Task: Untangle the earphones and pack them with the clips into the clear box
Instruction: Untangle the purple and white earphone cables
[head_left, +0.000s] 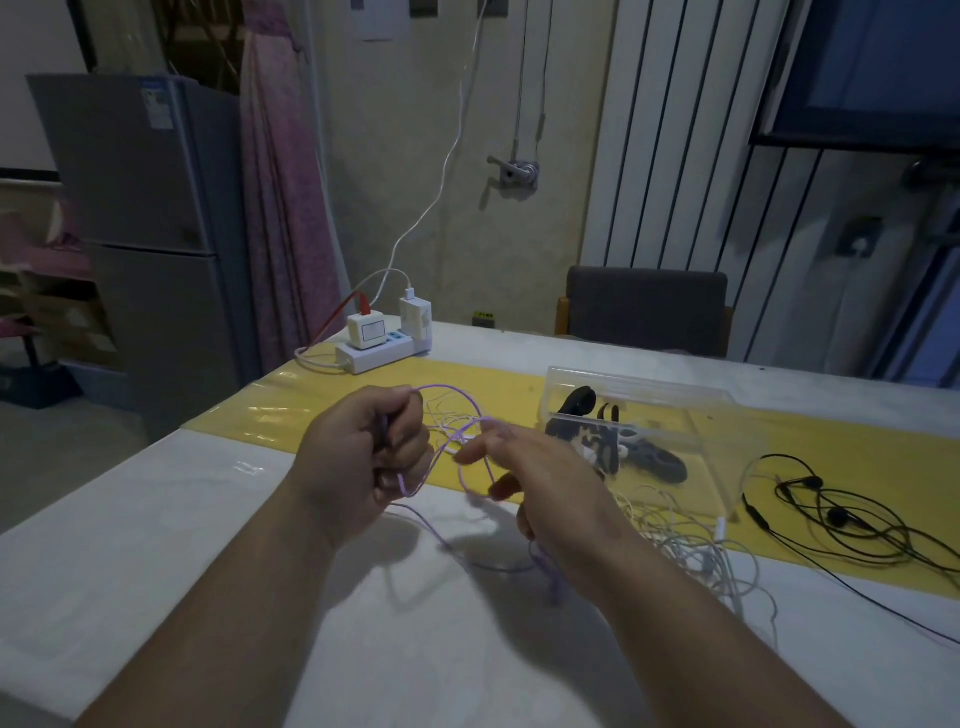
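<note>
Forearms reach across the white table (415, 649). Just beyond the right hand (550, 483) stands the clear box (649, 387). The left hand (358, 457) is curled tight round a bunch of the purple earphones (441, 387), whose loops run across to the right hand. There forefinger and thumb are spread with cord hooked over them; whether the lower fingers trap a strand I cannot tell. White earphones (691, 551) lie tangled beside the right wrist, black earphones (841, 514) further right. Dark clips (649, 457) sit inside the box. The cord looks light, limp and snag-prone, so it is best held near plug or buds and drawn gently.
</note>
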